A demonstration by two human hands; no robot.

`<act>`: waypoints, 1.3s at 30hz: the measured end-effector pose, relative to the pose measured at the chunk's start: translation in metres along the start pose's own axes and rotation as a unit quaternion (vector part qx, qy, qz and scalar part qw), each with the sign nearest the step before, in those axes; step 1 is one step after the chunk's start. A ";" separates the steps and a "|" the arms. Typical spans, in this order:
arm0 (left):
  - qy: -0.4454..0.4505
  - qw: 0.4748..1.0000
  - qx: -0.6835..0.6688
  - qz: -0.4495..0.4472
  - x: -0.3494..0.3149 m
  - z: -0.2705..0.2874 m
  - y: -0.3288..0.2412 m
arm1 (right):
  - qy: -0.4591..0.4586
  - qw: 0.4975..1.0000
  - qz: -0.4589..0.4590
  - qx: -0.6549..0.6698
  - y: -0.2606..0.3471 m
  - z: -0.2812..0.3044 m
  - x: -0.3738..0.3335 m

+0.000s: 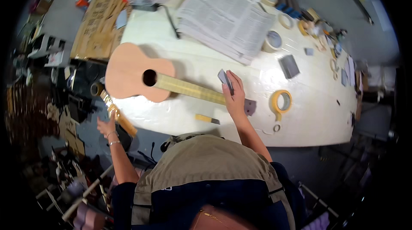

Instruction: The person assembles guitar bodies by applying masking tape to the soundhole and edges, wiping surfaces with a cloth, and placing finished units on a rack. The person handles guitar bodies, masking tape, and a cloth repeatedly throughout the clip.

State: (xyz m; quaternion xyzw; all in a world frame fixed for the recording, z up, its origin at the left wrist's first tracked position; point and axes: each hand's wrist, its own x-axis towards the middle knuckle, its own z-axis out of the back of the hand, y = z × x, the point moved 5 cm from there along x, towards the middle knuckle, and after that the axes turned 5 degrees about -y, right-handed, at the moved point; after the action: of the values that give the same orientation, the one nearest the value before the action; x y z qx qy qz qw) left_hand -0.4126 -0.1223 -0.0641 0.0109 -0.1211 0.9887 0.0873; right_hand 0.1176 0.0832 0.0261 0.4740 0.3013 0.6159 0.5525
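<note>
R hand (234, 97) has a grey pad (225, 78) pinched btwn thumb & fingers, over the neck (189, 88) of a small pale wooden guitar (128, 70), near the headstock (250, 107); can't tell if palm or pad presses on the wood. L hand (106, 125) is off the surface (317, 118), fingers spread, nothing gripped afaict, right by a shiny amber strip (123, 121); can't tell if it touches. Guitar lies face up on the surface, body to the left, round sound hole (149, 77) showing, neck slanting right & toward the person, its face covered in something yellowish, prob tape. It looks hollow & thin-walled, so prob light for its size, stiff, but easy to dent or crack at the top, esp round the hole; bare wood looks dry, so prob not slippery, tho the surface under it is glossy & it may slide or swivel. Best hold: neck near the body, or the body's sides w/ flat fingers, no squeezing the top. Pad is prob v light, maybe a bit rough; best held by its long edges, as now. Yellow tape roll (274, 101) sits right of the headstock, yellow-handled brush (203, 117) on the near side of the neck
</note>
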 end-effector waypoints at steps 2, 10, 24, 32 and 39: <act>-0.032 0.995 -0.091 -0.034 -0.021 -0.002 -0.022 | -0.039 0.999 -0.022 -0.025 -0.024 0.041 0.014; -0.030 0.846 -0.253 -0.469 -0.203 0.057 -0.201 | -0.248 0.947 -0.014 -0.203 -0.170 0.255 0.132; 0.331 0.489 0.012 -0.807 -0.333 0.029 -0.293 | -0.281 0.913 -0.006 -0.297 -0.072 0.212 -0.056; 0.375 0.468 -0.014 -0.800 -0.366 0.036 -0.326 | -0.065 0.970 0.040 -0.230 -0.026 0.092 -0.098; 0.078 0.507 -0.211 -0.832 -0.450 0.015 -0.426 | -0.045 0.971 0.039 -0.233 -0.051 0.049 -0.070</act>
State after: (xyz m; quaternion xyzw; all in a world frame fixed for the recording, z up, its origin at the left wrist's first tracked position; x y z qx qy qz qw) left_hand 0.1053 0.2043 0.0319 0.0110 -0.2541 0.4043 0.8785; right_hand 0.1786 0.0190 -0.0187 0.3711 0.1053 0.6680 0.6364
